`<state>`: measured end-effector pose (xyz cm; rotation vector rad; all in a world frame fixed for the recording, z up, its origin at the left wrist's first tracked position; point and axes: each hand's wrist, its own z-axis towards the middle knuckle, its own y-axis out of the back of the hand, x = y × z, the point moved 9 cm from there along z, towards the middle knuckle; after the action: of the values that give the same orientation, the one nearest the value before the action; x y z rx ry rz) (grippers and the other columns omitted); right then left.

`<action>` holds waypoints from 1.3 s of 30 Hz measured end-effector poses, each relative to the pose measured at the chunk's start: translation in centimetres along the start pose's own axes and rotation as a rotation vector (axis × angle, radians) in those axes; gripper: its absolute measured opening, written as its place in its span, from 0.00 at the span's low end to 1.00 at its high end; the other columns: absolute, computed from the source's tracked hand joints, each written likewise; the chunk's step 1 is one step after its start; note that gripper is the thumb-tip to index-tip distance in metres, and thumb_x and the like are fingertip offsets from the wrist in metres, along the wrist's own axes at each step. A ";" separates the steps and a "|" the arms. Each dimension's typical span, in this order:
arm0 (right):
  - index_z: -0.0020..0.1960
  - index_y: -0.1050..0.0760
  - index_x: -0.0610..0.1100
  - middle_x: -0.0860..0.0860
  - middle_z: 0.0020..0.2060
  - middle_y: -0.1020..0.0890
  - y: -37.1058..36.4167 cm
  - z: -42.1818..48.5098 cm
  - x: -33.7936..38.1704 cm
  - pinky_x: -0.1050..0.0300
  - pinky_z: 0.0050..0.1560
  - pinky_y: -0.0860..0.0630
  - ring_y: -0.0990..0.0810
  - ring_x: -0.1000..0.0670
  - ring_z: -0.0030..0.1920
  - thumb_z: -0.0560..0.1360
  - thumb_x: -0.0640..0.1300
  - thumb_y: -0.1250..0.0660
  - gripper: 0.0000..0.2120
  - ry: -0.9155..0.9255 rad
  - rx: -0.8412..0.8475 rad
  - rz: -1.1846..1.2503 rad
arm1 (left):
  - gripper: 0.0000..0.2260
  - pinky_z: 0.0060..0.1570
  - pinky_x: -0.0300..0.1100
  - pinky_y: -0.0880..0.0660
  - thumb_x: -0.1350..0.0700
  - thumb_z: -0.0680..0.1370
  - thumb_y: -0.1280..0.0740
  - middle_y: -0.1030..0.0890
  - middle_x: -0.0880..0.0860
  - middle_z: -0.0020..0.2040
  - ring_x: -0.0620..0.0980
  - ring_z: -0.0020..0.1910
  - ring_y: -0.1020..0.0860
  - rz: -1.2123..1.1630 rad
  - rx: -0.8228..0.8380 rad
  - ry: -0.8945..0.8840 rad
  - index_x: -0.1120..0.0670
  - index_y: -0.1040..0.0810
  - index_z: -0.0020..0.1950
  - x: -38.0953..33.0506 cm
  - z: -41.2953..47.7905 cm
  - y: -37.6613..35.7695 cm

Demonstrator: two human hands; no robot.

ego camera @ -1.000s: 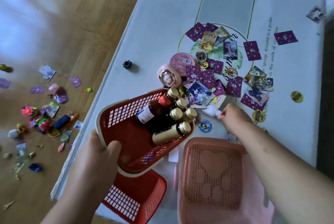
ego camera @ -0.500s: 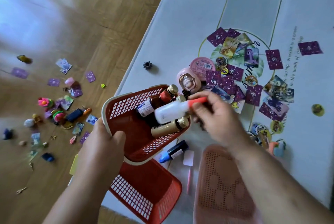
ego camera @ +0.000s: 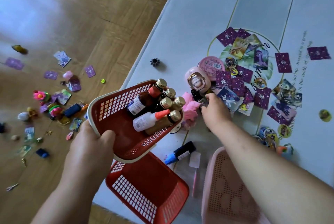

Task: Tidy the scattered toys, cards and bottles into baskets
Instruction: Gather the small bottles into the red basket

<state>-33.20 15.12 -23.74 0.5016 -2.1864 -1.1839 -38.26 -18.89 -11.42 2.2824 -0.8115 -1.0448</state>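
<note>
— What does the basket being filled look like?
— It's a red plastic basket with grid walls and a pale rim. It is tilted and raised above the near edge of the pale mat. The left hand grips its near rim, thumb inside.
— And what's in it?
— Several brown glass bottles with gold caps, and a white squeeze bottle with an orange tip. All lie at the far end.
— Other baskets?
— A second red basket sits beneath it on the mat, and a pink basket is to the right.
— The right hand?
— The right hand is down among purple cards, fingers curled beside a small black-capped bottle. I cannot tell whether it holds anything.
</note>
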 end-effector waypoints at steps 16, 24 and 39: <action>0.38 0.25 0.45 0.56 0.26 0.23 4.3 -10.3 8.8 0.62 0.31 0.29 0.26 0.57 0.26 0.68 0.49 0.27 0.10 0.155 0.267 0.767 | 0.11 0.41 0.54 0.20 0.56 0.76 0.38 0.18 0.52 0.44 0.53 0.41 0.18 0.005 -0.030 0.029 0.49 0.29 0.58 1.0 0.6 1.8; 0.54 0.25 0.50 0.56 0.43 0.20 -0.4 -13.6 12.5 0.65 0.46 0.26 0.22 0.58 0.44 0.71 0.55 0.28 0.16 0.341 0.200 0.387 | 0.10 0.41 0.55 0.19 0.56 0.76 0.38 0.18 0.53 0.44 0.54 0.40 0.19 0.031 -0.027 0.029 0.50 0.28 0.57 1.2 0.5 1.7; 0.60 0.28 0.44 0.46 0.60 0.28 -12.8 -12.1 5.0 0.49 0.56 0.26 0.36 0.41 0.67 0.78 0.41 0.41 0.12 0.589 0.543 -0.721 | 0.09 0.46 0.59 0.19 0.56 0.76 0.38 0.18 0.51 0.44 0.54 0.42 0.18 -0.070 -0.066 0.046 0.48 0.28 0.56 3.3 0.3 2.3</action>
<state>-28.46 -2.07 -27.83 1.7298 -1.8005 -0.5859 -37.51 -22.83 -11.77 2.2849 -0.6732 -1.0297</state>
